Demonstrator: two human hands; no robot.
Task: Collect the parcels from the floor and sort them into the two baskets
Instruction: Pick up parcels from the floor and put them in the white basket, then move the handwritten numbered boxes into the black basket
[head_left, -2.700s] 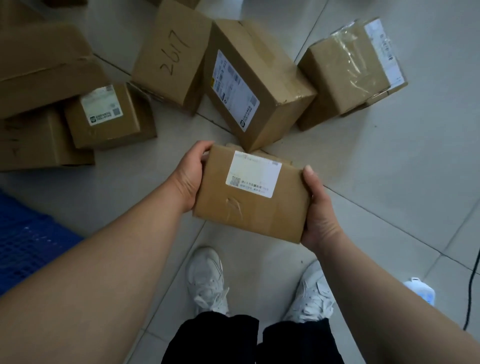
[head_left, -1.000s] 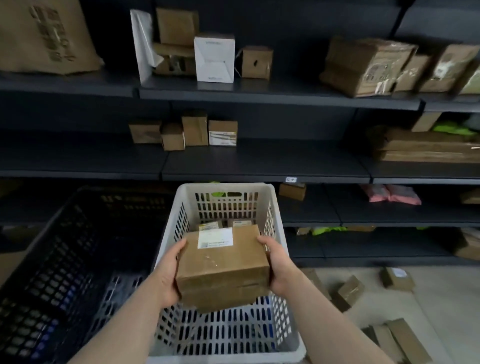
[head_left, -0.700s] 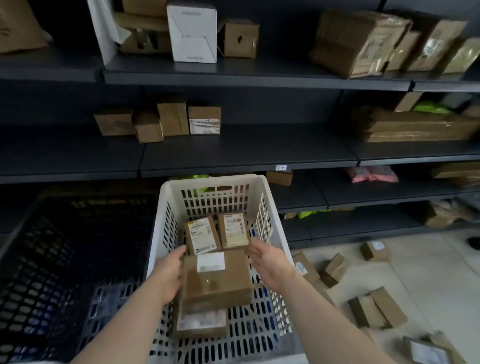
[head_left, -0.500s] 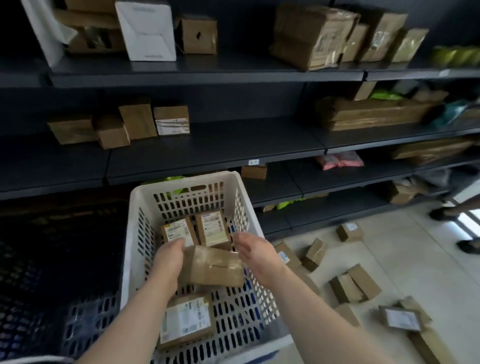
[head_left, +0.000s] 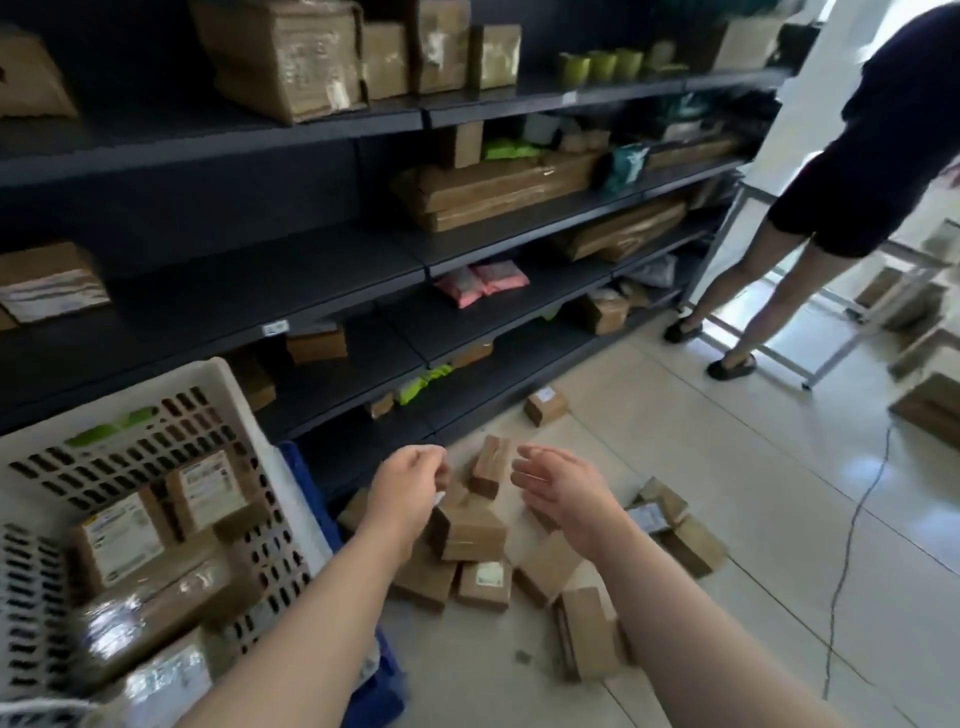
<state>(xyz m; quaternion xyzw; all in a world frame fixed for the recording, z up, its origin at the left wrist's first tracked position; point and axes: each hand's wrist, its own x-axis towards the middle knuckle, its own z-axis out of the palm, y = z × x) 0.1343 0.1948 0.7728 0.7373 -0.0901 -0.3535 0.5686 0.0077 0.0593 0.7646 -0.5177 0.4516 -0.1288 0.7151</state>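
Observation:
The white basket (head_left: 218, 395) stands at the lower left and holds several brown parcels (head_left: 156, 582), some with white labels. My left hand (head_left: 410, 488) and my right hand (head_left: 558, 488) hang in the air to the right of the basket, both empty, with loosely curled fingers. Below them a heap of small brown parcels (head_left: 470, 535) lies on the tiled floor. One more small parcel (head_left: 544, 406) lies apart, nearer the shelf.
Dark shelving (head_left: 311, 270) full of boxes and bags runs along the left and back. Another person (head_left: 841, 171) stands at the upper right by a metal frame. A thin cable (head_left: 857, 509) trails across the floor at the right. A blue crate edge (head_left: 382, 691) sits beneath the basket.
I carried the labelled parcel from the floor to the white basket and let it go there. Both hands have come out empty, and my view has swung right toward the floor heap.

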